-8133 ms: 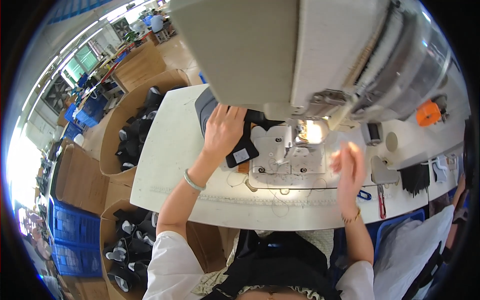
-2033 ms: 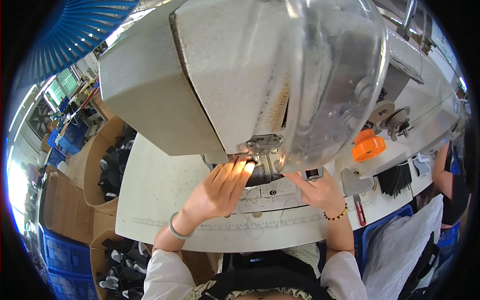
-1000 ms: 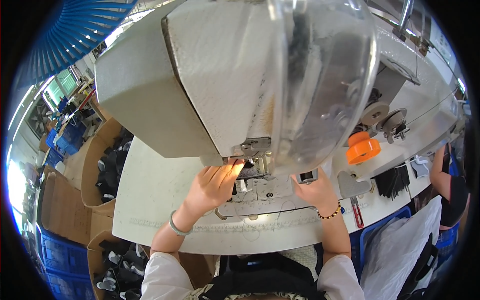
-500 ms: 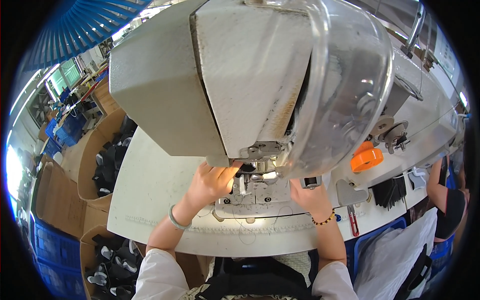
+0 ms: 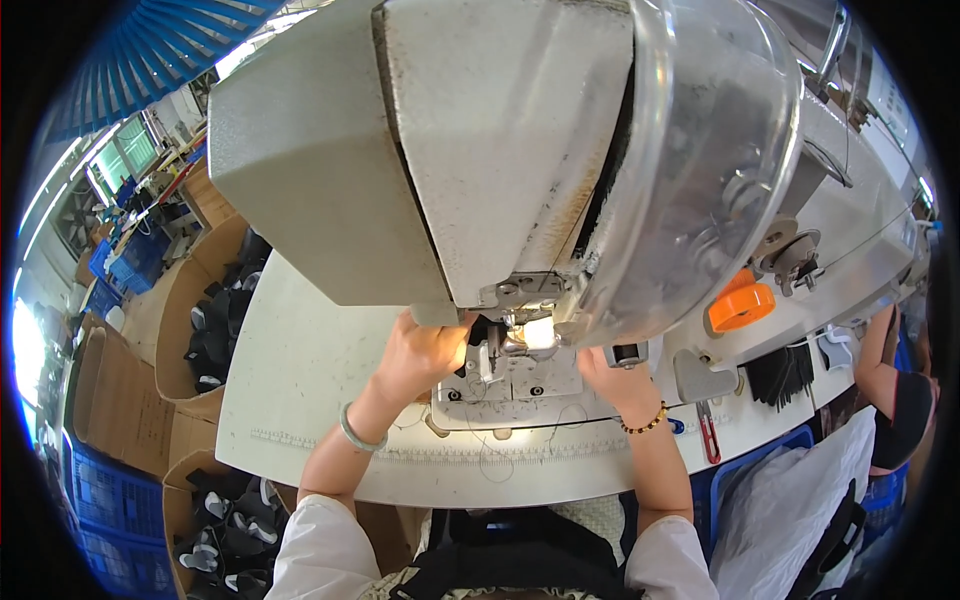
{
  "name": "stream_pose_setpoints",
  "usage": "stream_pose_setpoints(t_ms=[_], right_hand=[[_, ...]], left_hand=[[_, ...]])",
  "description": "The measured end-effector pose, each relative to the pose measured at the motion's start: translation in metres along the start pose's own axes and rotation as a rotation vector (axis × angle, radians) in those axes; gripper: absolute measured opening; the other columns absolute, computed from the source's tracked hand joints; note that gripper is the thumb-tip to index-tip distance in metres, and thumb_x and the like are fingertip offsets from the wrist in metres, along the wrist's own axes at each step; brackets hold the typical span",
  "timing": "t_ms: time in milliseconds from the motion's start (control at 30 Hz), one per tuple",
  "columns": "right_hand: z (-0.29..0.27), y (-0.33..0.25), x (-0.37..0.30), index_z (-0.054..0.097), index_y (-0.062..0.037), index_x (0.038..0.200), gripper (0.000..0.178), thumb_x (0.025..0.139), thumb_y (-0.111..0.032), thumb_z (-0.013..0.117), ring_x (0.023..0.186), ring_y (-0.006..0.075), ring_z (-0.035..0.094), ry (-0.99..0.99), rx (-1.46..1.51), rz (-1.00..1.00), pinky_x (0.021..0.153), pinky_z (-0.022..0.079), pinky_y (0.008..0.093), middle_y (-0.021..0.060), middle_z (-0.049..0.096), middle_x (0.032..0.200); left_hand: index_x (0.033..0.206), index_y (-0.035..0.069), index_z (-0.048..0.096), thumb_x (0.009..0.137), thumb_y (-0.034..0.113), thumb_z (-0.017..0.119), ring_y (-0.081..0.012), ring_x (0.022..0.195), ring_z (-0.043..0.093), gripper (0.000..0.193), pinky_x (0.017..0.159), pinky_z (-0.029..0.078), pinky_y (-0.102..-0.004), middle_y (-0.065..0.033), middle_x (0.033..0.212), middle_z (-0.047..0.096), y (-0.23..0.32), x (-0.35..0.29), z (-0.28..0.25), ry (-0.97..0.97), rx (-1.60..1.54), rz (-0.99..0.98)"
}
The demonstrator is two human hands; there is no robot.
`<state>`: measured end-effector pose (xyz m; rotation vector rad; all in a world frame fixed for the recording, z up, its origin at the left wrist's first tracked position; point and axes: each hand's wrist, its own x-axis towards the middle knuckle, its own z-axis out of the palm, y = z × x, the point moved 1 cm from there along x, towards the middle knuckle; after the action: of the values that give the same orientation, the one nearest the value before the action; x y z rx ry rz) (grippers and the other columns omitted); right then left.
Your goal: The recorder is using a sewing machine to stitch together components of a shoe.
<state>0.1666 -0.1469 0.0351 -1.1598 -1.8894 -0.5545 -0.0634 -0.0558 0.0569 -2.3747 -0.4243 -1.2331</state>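
A large pale sewing machine head (image 5: 500,140) fills the upper middle, with a clear curved guard (image 5: 700,190) on its right side. Under it, my left hand (image 5: 425,352) is closed at the left of the metal presser area (image 5: 530,335). Its fingertips are against a small black piece (image 5: 484,330), mostly hidden by the machine. To the right of the metal plate (image 5: 515,385), my right hand (image 5: 612,382) reaches under the guard. Its fingers are largely hidden behind the machine, so what they touch does not show. Loose thread lies before the plate.
A printed ruler strip (image 5: 480,452) runs along the table's front. On the right are an orange ring (image 5: 742,302), red thread snips (image 5: 709,432), black strips (image 5: 780,377) and another person's arm (image 5: 876,345). Cartons of black-and-grey pieces (image 5: 232,525) stand left.
The machine appears slightly larger and shifted in view. My left hand has moved a little left and up at the presser area, which is now brightly lit. My right hand stays nearly in place.
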Motion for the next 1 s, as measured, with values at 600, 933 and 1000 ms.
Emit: stream_pose_setpoints(t_ms=[600, 933, 1000], right_hand=[[0.001, -0.004, 0.015, 0.055, 0.0019, 0.115, 0.043, 0.073, 0.004, 0.063, 0.099, 0.0368, 0.056, 0.156, 0.253, 0.201, 0.092, 0.043, 0.0436, 0.0174, 0.058, 0.109], [0.076, 0.043, 0.041, 0.056, -0.002, 0.102, 0.033, 0.074, -0.011, 0.071, 0.101, 0.0351, 0.053, 0.032, 0.651, 0.648, 0.084, 0.042, 0.0444, 0.0172, 0.057, 0.1], [0.079, 0.052, 0.04, 0.059, -0.0041, 0.098, 0.025, 0.075, -0.008, 0.065, 0.091, 0.0354, 0.056, 0.158, 0.294, 0.317, 0.075, 0.044, 0.0439, 0.0158, 0.059, 0.091]], left_hand=[[0.079, 0.004, 0.067, 0.063, 0.001, 0.072, -0.0257, 0.086, 0.059, 0.017, 0.072, 0.05, -0.0393, -0.0061, 0.088, 0.063, -0.005, -0.013, 0.009, -0.018, 0.009, -0.089], [0.113, 0.008, 0.059, 0.094, 0.025, 0.052, -0.023, 0.104, 0.063, 0.027, 0.086, 0.054, -0.0379, -0.0092, 0.116, 0.063, -0.102, -0.081, 0.12, -0.014, -2.174, -0.705], [0.116, 0.01, 0.058, 0.095, 0.033, 0.049, -0.0226, 0.106, 0.062, 0.032, 0.088, 0.053, -0.0376, -0.0084, 0.118, 0.062, -0.117, -0.099, 0.142, -0.078, -2.427, -0.643]])
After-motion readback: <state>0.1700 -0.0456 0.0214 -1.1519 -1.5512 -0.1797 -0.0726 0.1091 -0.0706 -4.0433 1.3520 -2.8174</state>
